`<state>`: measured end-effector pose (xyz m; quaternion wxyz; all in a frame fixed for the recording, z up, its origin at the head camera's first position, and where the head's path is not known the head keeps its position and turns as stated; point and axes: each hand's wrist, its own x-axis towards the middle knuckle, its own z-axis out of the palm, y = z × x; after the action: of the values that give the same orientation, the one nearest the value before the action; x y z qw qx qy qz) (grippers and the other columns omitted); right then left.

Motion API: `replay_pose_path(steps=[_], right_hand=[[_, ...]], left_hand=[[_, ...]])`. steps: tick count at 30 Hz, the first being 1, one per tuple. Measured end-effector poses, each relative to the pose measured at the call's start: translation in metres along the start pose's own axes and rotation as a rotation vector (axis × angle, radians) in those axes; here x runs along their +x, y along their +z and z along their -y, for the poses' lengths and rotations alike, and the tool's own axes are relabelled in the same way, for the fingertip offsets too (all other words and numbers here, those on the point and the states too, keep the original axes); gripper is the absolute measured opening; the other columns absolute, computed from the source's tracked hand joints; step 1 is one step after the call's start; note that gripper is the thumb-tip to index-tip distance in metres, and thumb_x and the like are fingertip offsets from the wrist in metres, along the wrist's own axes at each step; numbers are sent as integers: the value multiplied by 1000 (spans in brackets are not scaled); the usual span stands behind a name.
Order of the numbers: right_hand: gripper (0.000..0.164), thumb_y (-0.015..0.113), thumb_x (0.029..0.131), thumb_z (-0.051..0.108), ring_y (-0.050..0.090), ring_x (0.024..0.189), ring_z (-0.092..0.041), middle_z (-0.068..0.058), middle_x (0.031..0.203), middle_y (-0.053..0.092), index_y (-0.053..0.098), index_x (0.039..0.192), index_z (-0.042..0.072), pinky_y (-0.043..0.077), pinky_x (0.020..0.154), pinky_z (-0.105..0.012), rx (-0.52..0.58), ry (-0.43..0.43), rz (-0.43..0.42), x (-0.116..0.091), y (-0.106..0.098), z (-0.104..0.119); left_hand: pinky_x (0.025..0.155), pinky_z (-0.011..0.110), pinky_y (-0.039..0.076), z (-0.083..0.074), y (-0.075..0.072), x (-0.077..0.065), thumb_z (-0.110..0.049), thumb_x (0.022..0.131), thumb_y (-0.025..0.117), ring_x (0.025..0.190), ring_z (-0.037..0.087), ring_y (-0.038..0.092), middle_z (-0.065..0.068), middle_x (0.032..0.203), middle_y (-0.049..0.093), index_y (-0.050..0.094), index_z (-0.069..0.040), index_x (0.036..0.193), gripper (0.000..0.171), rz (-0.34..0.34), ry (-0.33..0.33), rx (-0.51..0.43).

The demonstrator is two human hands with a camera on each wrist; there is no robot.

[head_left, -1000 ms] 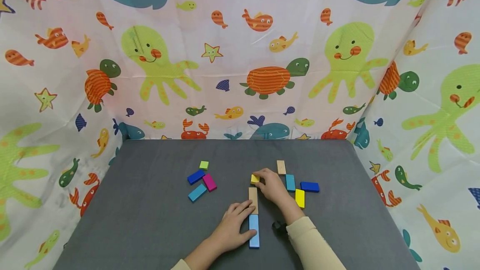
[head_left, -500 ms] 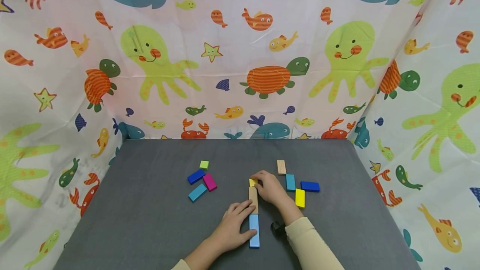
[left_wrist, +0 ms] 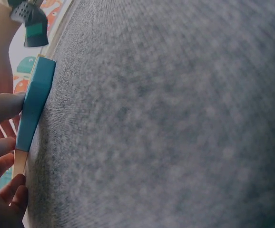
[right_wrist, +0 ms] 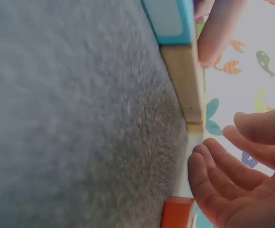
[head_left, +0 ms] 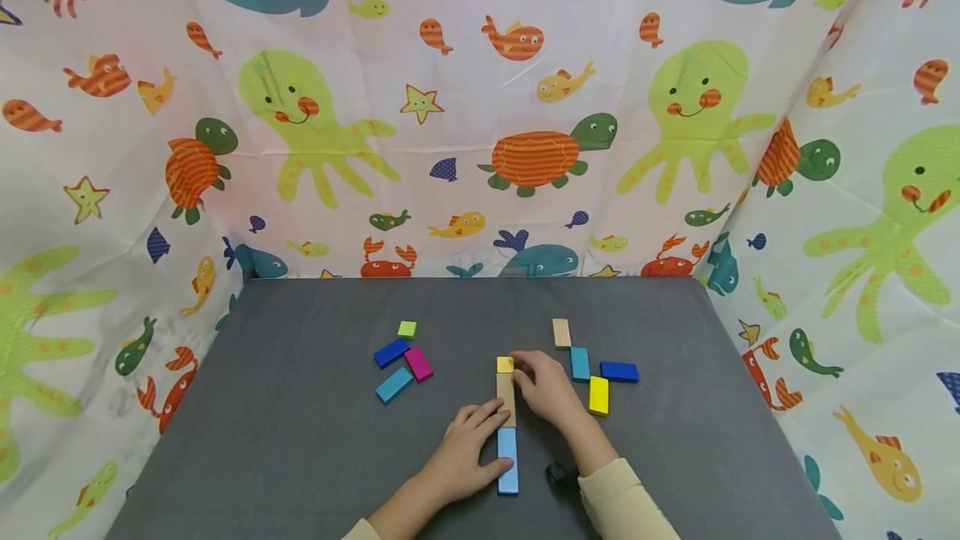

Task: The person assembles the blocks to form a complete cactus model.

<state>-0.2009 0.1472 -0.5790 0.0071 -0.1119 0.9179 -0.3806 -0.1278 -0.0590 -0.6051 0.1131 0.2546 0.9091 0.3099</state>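
Note:
A row of blocks runs away from the person: a light blue block [head_left: 507, 444] nearest, a plain wooden block [head_left: 506, 388] behind it, then a small yellow block [head_left: 505, 365] at the far end. My left hand [head_left: 465, 450] rests on the row, its thumb on the light blue block and fingertips on the wooden one. In the left wrist view the thumb meets the blue block [left_wrist: 36, 99]. My right hand [head_left: 551, 390] is just right of the yellow block, fingers loosely bent and holding nothing. The right wrist view shows a gap between its fingertips [right_wrist: 197, 156] and the row.
Left on the grey table [head_left: 300, 457] lie a green cube [head_left: 407, 330] and blue [head_left: 392, 353], magenta [head_left: 418, 363] and teal [head_left: 394, 386] blocks. Right lie wooden [head_left: 561, 333], teal [head_left: 580, 364], dark blue [head_left: 618, 372] and yellow [head_left: 598, 396] blocks. A sea-animal curtain [head_left: 450, 132] surrounds it.
The right hand has brought the small yellow block toward the person against the wooden block's far end, then let go and drawn back slightly. The left hand stays in place.

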Motion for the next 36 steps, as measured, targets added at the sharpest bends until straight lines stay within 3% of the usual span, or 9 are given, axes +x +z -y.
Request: replay_pose_path(steps=[7, 13, 20, 28, 36], right_hand=[[34, 68, 103, 9, 69, 112, -31, -14, 130, 71, 69, 137, 3, 57, 98, -53, 9, 62, 12, -23, -7, 2], [35, 70, 102, 11, 68, 117, -34, -17, 132, 69, 69, 137, 4, 56, 101, -55, -43, 136, -28, -34, -17, -4], [36, 69, 103, 11, 65, 124, -42, -24, 136, 67, 68, 137, -1, 52, 105, -59, -82, 196, -46, -47, -33, -16], [39, 70, 102, 13, 66, 119, -42, -25, 132, 67, 67, 138, -3, 53, 101, -60, -94, 216, -89, -60, -60, -34], [44, 79, 96, 14, 70, 112, -40, -25, 126, 71, 68, 136, -3, 55, 98, -59, -100, 226, -166, -55, -81, -47]], left_hand=[[112, 62, 40, 2, 4, 1, -50, 99, 70, 144, 28, 40, -3, 170, 38, 48, -21, 161, 72, -14, 4, 6], [112, 63, 40, -2, 3, 0, -49, 99, 71, 143, 28, 41, -3, 170, 39, 50, -20, 160, 71, -17, -3, -3], [113, 64, 39, -3, 2, -1, -47, 99, 72, 143, 28, 41, -1, 169, 40, 51, -19, 159, 70, -29, 7, -4], [113, 65, 38, -3, 2, 1, -48, 99, 72, 144, 30, 41, -1, 170, 39, 50, -19, 160, 71, -17, 9, -8], [112, 66, 38, -3, 2, 0, -47, 99, 72, 144, 31, 40, 0, 170, 39, 51, -18, 159, 70, -17, 5, -24]])
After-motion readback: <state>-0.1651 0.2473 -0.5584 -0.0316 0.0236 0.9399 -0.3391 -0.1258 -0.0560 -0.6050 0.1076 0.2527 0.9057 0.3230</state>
